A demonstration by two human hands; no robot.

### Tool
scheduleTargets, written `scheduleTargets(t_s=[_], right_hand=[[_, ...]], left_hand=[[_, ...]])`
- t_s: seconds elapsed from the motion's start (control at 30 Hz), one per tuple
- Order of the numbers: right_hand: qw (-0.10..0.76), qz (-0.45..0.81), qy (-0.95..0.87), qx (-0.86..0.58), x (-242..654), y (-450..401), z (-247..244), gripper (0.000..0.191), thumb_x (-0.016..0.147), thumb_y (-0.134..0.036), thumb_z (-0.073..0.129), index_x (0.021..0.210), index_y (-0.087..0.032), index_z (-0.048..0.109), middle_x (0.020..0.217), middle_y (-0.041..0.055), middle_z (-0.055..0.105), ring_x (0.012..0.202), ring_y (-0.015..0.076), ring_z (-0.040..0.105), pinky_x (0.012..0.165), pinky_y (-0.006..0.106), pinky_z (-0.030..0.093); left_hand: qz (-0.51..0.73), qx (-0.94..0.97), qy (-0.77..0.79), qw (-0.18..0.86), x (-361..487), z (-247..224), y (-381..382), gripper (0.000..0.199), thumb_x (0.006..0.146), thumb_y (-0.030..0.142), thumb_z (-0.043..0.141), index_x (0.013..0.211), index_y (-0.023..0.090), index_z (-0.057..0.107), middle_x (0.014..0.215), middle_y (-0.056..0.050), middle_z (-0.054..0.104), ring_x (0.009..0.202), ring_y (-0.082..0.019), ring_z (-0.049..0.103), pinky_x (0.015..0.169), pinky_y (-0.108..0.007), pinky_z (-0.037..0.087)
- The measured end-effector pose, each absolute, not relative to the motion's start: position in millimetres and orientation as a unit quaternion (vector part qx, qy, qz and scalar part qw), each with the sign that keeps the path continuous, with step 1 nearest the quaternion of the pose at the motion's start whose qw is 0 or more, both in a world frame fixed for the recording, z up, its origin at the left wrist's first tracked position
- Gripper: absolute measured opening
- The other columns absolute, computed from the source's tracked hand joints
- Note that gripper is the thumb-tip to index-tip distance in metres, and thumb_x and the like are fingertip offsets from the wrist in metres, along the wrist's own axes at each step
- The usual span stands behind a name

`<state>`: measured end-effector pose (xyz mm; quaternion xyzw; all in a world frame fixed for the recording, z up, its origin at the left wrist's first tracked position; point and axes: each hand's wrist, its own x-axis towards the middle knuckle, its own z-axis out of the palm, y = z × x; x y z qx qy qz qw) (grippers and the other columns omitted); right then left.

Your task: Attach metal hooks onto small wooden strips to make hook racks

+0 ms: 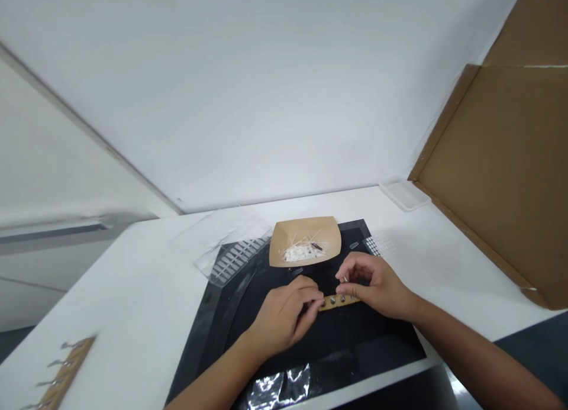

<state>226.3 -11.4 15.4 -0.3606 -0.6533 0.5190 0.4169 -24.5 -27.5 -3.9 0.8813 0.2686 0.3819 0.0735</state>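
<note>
A narrow wooden strip (337, 302) with several round metal studs along its top lies on the black mat (350, 345). My left hand (288, 312) is closed at the strip's left end, thumb and fingertips pinching it. Over the right end, my right hand (377, 284) pinches a small, thin, light piece (345, 278) between thumb and index finger; its kind is too small to make out. That hand hides part of the strip. Just beyond the hands, a clear nail tip (296, 272) lies on the mat, and another clear nail tip (354, 245) is farther right.
A brown paper tray (328, 226) holds white sticks and small bits. Left of it is a clear tray of nail tips (237, 259). White adhesive dots (375, 245) lie right, a clear plastic container (404, 196) behind. Another studded strip (66, 377) stands front left. Cardboard (497, 179) walls the right.
</note>
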Motion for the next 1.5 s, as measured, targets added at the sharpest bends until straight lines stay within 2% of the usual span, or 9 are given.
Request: scheduleTargets(t_s=[0.13, 0.23, 0.33, 0.53, 0.8, 1.0, 1.2, 1.5], right_hand=[[0.395, 0.416, -0.727, -0.377, 240.5, -2.3, 22.0, 0.016, 0.086, -0.032, 0.088, 0.085, -0.022, 0.075, 0.087, 0.0003, 0.07, 0.073, 0.0136, 0.061, 0.065, 0.027, 0.048], [0.386, 0.355, -0.754, -0.395, 247.7, 3.8, 22.6, 0.012, 0.088, -0.029, 0.086, 0.087, -0.023, 0.075, 0.086, -0.0002, 0.071, 0.071, 0.0137, 0.06, 0.065, 0.028, 0.047], [0.363, 0.341, -0.775, -0.388, 251.5, 7.4, 20.5, 0.011, 0.088, -0.027, 0.086, 0.091, -0.023, 0.075, 0.087, -0.0003, 0.071, 0.074, 0.0143, 0.063, 0.066, 0.028, 0.048], [0.325, 0.336, -0.802, -0.373, 251.8, 7.5, 16.5, 0.013, 0.088, -0.027, 0.086, 0.092, -0.023, 0.074, 0.09, -0.0007, 0.071, 0.078, 0.0142, 0.066, 0.069, 0.027, 0.052], [0.312, 0.331, -0.816, -0.356, 251.7, 5.7, 16.0, 0.013, 0.09, -0.027, 0.085, 0.094, -0.022, 0.074, 0.093, 0.0007, 0.072, 0.08, 0.015, 0.066, 0.073, 0.028, 0.054], [0.304, 0.321, -0.829, -0.343, 251.7, 4.1, 18.0, 0.01, 0.091, -0.025, 0.082, 0.095, -0.023, 0.073, 0.092, 0.0009, 0.071, 0.081, 0.0157, 0.066, 0.075, 0.029, 0.053], [0.297, 0.319, -0.835, -0.336, 252.8, 3.2, 20.4, 0.01, 0.092, -0.024, 0.082, 0.097, -0.022, 0.073, 0.093, 0.0007, 0.071, 0.081, 0.0151, 0.066, 0.076, 0.028, 0.053], [0.278, 0.314, -0.834, -0.358, 253.0, 3.4, 18.6, 0.011, 0.092, -0.02, 0.081, 0.099, -0.023, 0.073, 0.097, 0.0009, 0.073, 0.086, 0.0166, 0.067, 0.077, 0.029, 0.052]], left_hand=[[0.382, 0.87, 0.304, 0.07, -28.6, -2.8, -23.1, 0.012, 0.103, 0.012, 0.05, 0.109, 0.022, 0.054, 0.09, -0.002, 0.066, 0.077, -0.014, 0.067, 0.066, -0.022, 0.051], [0.384, 0.853, 0.346, 0.072, -29.7, -5.0, -21.4, 0.013, 0.103, 0.013, 0.044, 0.097, 0.022, 0.051, 0.083, -0.001, 0.062, 0.07, -0.014, 0.063, 0.064, -0.024, 0.049], [0.374, 0.843, 0.378, 0.082, -30.3, -7.1, -21.0, 0.018, 0.103, 0.015, 0.038, 0.089, 0.023, 0.046, 0.08, 0.0, 0.058, 0.063, -0.014, 0.058, 0.059, -0.026, 0.044], [0.348, 0.849, 0.394, 0.053, -33.2, -4.1, -22.1, 0.023, 0.104, 0.014, 0.034, 0.086, 0.024, 0.043, 0.073, 0.001, 0.055, 0.058, -0.015, 0.054, 0.056, -0.029, 0.04], [0.327, 0.876, 0.355, -0.009, -29.5, -1.6, -20.9, 0.02, 0.104, 0.012, 0.038, 0.095, 0.021, 0.054, 0.082, -0.003, 0.067, 0.072, -0.018, 0.067, 0.063, -0.028, 0.053], [0.345, 0.885, 0.312, -0.03, -27.4, 1.4, -18.4, 0.016, 0.109, 0.016, 0.047, 0.114, 0.018, 0.062, 0.092, -0.005, 0.076, 0.083, -0.017, 0.075, 0.072, -0.025, 0.061], [0.37, 0.882, 0.288, -0.048, -29.1, -2.0, -19.5, 0.018, 0.106, 0.014, 0.059, 0.122, 0.017, 0.066, 0.105, -0.006, 0.083, 0.094, -0.017, 0.081, 0.084, -0.028, 0.066], [0.391, 0.868, 0.298, -0.065, -31.0, -0.7, -19.9, 0.014, 0.102, 0.013, 0.066, 0.113, 0.021, 0.069, 0.111, -0.003, 0.084, 0.095, -0.017, 0.082, 0.076, -0.026, 0.066]])
